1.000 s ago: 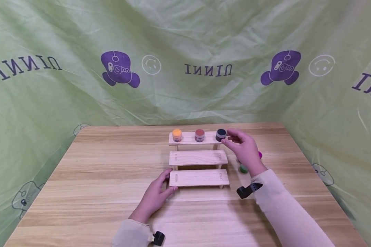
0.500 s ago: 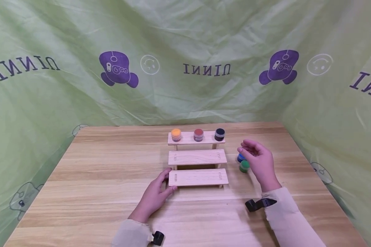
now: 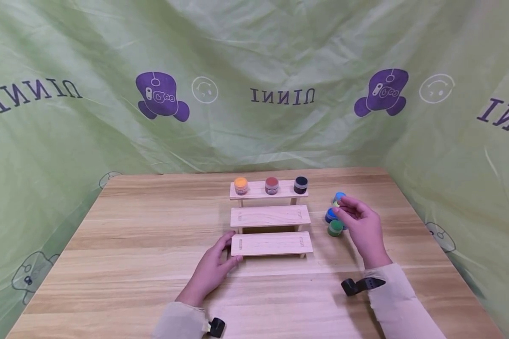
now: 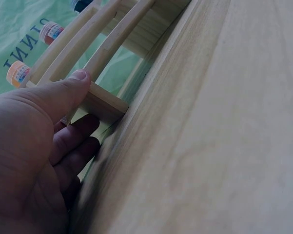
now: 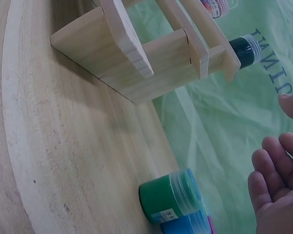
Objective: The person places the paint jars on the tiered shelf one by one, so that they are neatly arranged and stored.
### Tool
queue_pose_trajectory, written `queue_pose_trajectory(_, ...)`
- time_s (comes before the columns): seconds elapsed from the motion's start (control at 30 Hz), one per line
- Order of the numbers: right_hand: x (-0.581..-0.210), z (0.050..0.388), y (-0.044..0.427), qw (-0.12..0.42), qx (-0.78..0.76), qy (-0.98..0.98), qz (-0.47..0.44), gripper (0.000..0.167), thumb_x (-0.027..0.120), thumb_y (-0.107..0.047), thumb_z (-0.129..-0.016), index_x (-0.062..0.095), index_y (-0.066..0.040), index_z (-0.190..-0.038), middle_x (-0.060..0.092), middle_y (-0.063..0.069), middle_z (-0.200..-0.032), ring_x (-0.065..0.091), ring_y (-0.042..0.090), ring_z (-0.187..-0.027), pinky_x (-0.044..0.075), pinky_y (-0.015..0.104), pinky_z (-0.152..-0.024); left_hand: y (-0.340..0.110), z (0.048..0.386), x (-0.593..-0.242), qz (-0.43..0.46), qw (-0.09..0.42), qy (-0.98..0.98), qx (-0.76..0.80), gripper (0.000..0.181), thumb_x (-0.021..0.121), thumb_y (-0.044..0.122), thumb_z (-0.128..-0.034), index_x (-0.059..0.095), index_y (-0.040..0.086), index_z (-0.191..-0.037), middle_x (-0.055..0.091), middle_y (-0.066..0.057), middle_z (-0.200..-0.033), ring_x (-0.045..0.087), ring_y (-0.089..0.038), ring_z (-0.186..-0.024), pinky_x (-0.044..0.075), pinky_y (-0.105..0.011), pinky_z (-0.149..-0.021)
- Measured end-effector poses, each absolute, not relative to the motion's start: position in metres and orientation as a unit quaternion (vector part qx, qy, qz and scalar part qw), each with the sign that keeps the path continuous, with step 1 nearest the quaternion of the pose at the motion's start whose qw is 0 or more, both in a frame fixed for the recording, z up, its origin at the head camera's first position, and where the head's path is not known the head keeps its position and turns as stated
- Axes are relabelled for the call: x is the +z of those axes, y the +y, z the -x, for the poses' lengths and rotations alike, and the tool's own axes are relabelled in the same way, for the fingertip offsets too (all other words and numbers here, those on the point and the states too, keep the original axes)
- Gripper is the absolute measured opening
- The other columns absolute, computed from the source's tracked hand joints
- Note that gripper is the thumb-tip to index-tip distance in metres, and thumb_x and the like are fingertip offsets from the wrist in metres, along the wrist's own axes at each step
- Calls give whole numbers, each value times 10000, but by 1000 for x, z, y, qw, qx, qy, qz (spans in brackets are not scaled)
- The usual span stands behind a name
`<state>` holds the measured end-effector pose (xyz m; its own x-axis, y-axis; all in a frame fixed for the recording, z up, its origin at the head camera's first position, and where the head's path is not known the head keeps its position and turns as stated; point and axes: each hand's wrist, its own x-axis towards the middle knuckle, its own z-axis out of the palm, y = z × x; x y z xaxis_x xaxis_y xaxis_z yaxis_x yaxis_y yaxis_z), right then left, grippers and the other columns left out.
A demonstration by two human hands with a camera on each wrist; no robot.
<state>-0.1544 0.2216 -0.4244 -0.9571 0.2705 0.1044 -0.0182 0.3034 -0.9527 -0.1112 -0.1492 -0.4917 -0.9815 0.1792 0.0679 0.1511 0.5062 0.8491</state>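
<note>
A three-step wooden display stand [image 3: 270,216] stands on the table. On its top step sit an orange paint jar [image 3: 241,186], a red-brown jar [image 3: 272,186] and a black jar [image 3: 300,185]. My left hand [image 3: 209,273] holds the left end of the lowest step; its thumb [image 4: 78,80] lies on the step's front edge, with the fingers curled at the end. Over a group of jars at the right hovers my right hand [image 3: 365,233], its fingers loosely bent and nothing seen between them. Near it are a green jar [image 3: 335,229], a blue jar [image 3: 331,215] and a light-blue jar [image 3: 340,196].
More jars in the right-hand group are partly hidden by the right hand. The wooden table [image 3: 131,245] reaches a green printed curtain [image 3: 237,136] at the back and sides. Both wrists wear small black cameras.
My right hand has left the black jar on the top step and moved right and toward me, over the jar group. The left hand stays at the stand.
</note>
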Motion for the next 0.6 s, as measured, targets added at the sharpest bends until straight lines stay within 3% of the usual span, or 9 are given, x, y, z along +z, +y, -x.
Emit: queue_pose_trajectory(0.6,-436,148,235,113,569,-808,99,523,743,-300,-929,597,-20,-1346,650,117,-1236,614,27,-994,512,111,-821,-149,112,-491,-94,21,868,487,706,770,265,-899,440,145,-1512,628,-76,-1350,482,-287,-1360,303,-546,-1154)
